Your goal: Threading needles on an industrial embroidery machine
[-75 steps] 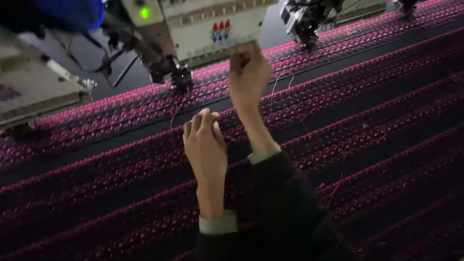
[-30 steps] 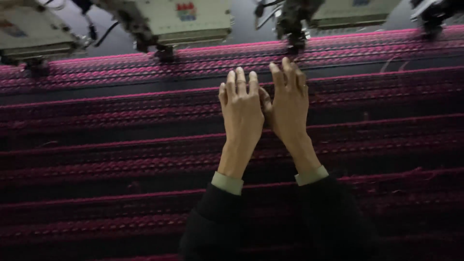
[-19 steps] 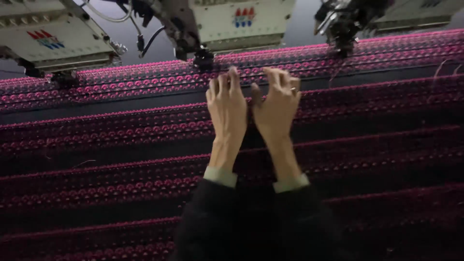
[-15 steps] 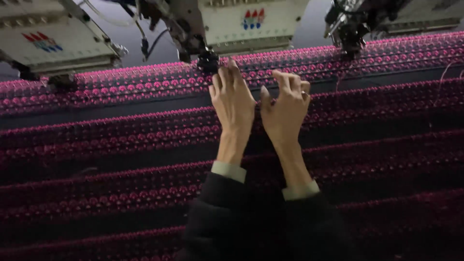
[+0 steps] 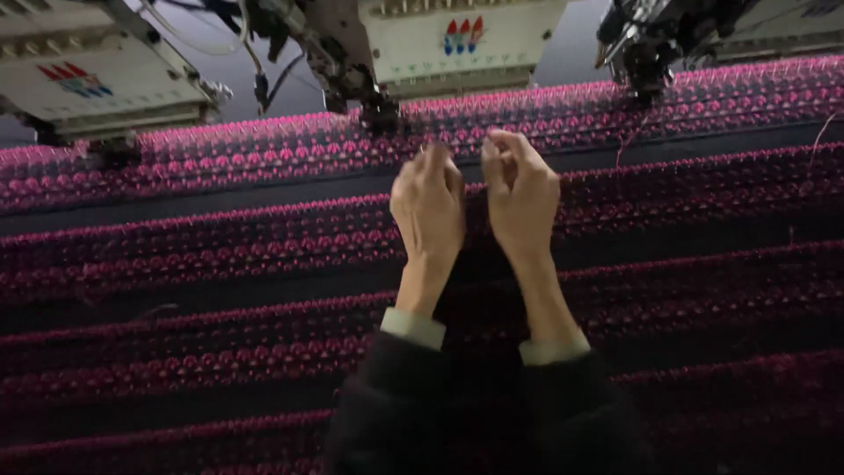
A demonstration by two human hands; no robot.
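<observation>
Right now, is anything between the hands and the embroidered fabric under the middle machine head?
Nothing visible. The left hand and right hand are over the dark fabric, fingers curled, just below the middle machine head. Contact cannot be told.

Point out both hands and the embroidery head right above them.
left hand (image 5: pixel 428 207), head view, back of the hand
right hand (image 5: pixel 523 198), head view, back of the hand
embroidery head (image 5: pixel 462 40), head view, its pale front panel

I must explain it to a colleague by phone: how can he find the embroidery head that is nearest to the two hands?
Three machine heads line the top edge above the dark fabric with pink bands. Take the middle head, straight above the hands. Only it faces the camera squarely.
</observation>
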